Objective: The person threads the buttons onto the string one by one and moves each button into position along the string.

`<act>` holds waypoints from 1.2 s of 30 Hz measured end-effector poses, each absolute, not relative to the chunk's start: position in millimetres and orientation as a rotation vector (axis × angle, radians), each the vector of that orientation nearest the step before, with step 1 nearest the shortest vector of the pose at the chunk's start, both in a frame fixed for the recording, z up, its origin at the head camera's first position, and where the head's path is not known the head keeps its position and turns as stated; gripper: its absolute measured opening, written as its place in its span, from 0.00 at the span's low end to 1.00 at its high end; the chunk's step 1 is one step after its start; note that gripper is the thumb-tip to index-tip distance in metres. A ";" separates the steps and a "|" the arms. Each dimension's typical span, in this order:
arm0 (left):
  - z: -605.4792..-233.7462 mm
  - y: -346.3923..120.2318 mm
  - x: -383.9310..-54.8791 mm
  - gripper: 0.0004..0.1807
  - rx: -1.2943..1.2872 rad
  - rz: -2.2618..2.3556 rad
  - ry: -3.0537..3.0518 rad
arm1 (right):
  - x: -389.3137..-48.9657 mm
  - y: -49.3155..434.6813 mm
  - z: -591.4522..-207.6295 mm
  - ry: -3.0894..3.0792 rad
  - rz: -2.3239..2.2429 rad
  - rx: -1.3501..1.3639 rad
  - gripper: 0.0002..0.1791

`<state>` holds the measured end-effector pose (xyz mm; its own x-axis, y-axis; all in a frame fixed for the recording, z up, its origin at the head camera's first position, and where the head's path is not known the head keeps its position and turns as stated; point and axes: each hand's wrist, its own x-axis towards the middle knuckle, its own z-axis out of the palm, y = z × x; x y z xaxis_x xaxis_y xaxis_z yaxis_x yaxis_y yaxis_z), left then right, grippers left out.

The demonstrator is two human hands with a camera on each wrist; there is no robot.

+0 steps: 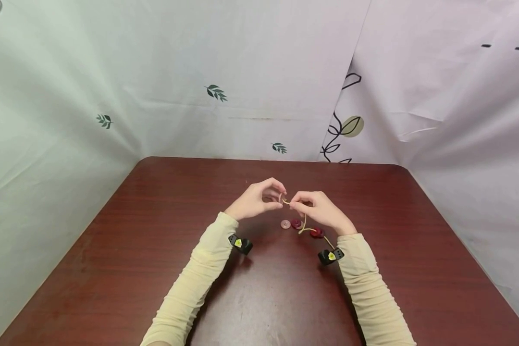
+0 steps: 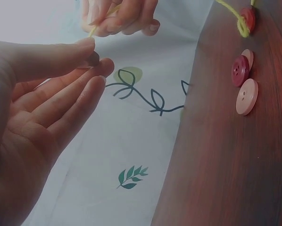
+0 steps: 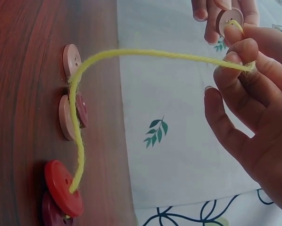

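My left hand (image 1: 254, 199) pinches a pale pink button (image 3: 223, 20) on edge between thumb and fingers, above the table. Close to its right, my right hand (image 1: 322, 210) pinches a yellow cord (image 3: 145, 52) near one end. In the right wrist view that end sits at the button's holes; how far it passes through, I cannot tell. From the right fingers the cord droops to the table, where it runs through a red button (image 3: 61, 181) lying over a dark red one (image 3: 55, 211).
On the brown table (image 1: 155, 269) below the hands lies a loose pink button (image 2: 247, 97). Beside it a maroon button (image 2: 240, 71) leans over another pink button (image 2: 248, 56). A white printed cloth (image 1: 177, 96) hangs behind the table's far edge.
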<state>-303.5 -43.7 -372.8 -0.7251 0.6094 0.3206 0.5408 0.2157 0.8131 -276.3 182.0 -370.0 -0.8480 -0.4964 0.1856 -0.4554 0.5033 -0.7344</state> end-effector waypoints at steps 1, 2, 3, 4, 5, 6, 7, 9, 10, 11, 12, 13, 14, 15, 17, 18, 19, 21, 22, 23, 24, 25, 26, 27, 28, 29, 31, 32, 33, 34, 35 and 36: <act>-372.6 -43.6 -303.5 0.19 1.133 1.556 2.394 | -276.5 182.0 -370.2 2.681 -1.288 -0.848 0.05; -372.4 -43.5 -303.3 0.19 1.133 1.555 2.393 | -276.9 181.9 -370.5 2.681 -1.290 -0.844 0.05; -372.6 -43.4 -303.4 0.19 1.135 1.553 2.397 | -277.3 181.7 -370.8 2.681 -1.293 -0.839 0.05; -372.8 -43.3 -303.5 0.19 1.135 1.556 2.395 | -277.8 181.6 -371.2 2.685 -1.294 -0.834 0.05; -372.9 -43.0 -303.6 0.19 1.137 1.559 2.392 | -278.2 181.3 -371.4 2.689 -1.296 -0.825 0.05; -372.9 -42.8 -303.6 0.19 1.139 1.559 2.390 | -278.6 181.2 -371.6 2.693 -1.302 -0.812 0.06; -372.9 -42.4 -303.5 0.19 1.145 1.556 2.390 | -278.7 180.6 -371.5 2.698 -1.304 -0.800 0.06; -372.6 -41.9 -303.0 0.20 1.152 1.552 2.387 | -279.4 180.2 -372.0 2.704 -1.313 -0.775 0.05; -372.2 -41.6 -302.7 0.19 1.153 1.551 2.385 | -279.6 180.0 -372.0 2.708 -1.313 -0.765 0.05; -372.1 -41.2 -302.5 0.19 1.157 1.547 2.385 | -280.0 180.1 -372.2 2.707 -1.316 -0.755 0.05; -372.0 -41.0 -302.3 0.19 1.161 1.540 2.387 | -280.4 180.5 -372.5 2.708 -1.317 -0.749 0.06; -372.1 -40.8 -302.2 0.20 1.163 1.535 2.388 | -280.4 180.6 -372.5 2.709 -1.316 -0.746 0.06; -372.0 -40.7 -302.1 0.19 1.162 1.532 2.387 | -280.7 181.2 -372.9 2.710 -1.319 -0.744 0.06; -372.1 -40.5 -302.0 0.20 1.162 1.532 2.387 | -280.8 181.7 -373.0 2.711 -1.324 -0.743 0.06; -372.4 -40.2 -301.9 0.19 1.165 1.531 2.383 | -280.3 182.4 -372.7 2.719 -1.333 -0.743 0.07; -372.4 -40.1 -301.8 0.19 1.166 1.528 2.382 | -280.0 182.5 -372.7 2.724 -1.335 -0.746 0.07; -372.4 -39.9 -301.7 0.19 1.167 1.529 2.380 | -279.6 182.5 -372.5 2.727 -1.339 -0.749 0.07; -372.6 -39.6 -301.7 0.19 1.171 1.527 2.377 | -279.0 182.5 -372.5 2.730 -1.344 -0.756 0.07; -372.4 -39.7 -301.8 0.19 1.173 1.525 2.378 | -279.0 182.4 -372.5 2.731 -1.342 -0.759 0.07; -372.2 -39.9 -301.9 0.19 1.177 1.523 2.378 | -278.9 182.3 -372.6 2.733 -1.340 -0.762 0.08; -372.0 -40.1 -301.9 0.19 1.181 1.521 2.378 | -278.7 182.2 -372.6 2.733 -1.339 -0.764 0.08; -371.7 -40.3 -301.7 0.19 1.184 1.521 2.378 | -278.4 182.1 -372.4 2.733 -1.338 -0.763 0.07; -371.6 -40.6 -301.7 0.19 1.188 1.518 2.381 | -278.1 182.2 -372.5 2.734 -1.333 -0.766 0.07; -371.6 -40.8 -301.7 0.19 1.193 1.516 2.385 | -277.7 182.1 -372.5 2.735 -1.329 -0.765 0.07; -371.4 -40.9 -301.4 0.19 1.197 1.519 2.386 | -277.4 182.0 -372.4 2.734 -1.325 -0.767 0.07; -371.6 -41.0 -301.5 0.19 1.203 1.518 2.388 | -277.0 181.7 -372.3 2.733 -1.320 -0.772 0.06; -372.0 -40.8 -301.5 0.19 1.214 1.516 2.392 | -276.4 181.1 -372.0 2.731 -1.311 -0.784 0.06; -372.4 -40.6 -301.5 0.19 1.218 1.514 2.392 | -276.1 180.7 -371.8 2.729 -1.306 -0.795 0.06; -372.6 -40.3 -301.4 0.19 1.221 1.517 2.390 | -275.9 180.2 -371.4 2.727 -1.306 -0.799 0.06; -372.7 -40.1 -301.2 0.19 1.225 1.516 2.390 | -275.8 179.9 -371.2 2.725 -1.305 -0.807 0.06; -372.8 -39.8 -301.1 0.20 1.228 1.515 2.390 | -275.8 179.6 -371.0 2.724 -1.304 -0.814 0.06; -372.7 -39.5 -300.9 0.20 1.232 1.513 2.392 | -275.9 179.2 -370.9 2.724 -1.304 -0.818 0.06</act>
<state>-300.9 -39.5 -372.7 -0.6801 0.6450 0.3484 0.5912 0.2016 0.7809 -275.9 179.2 -370.9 -0.8633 -0.4604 0.2068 -0.4498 0.5162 -0.7288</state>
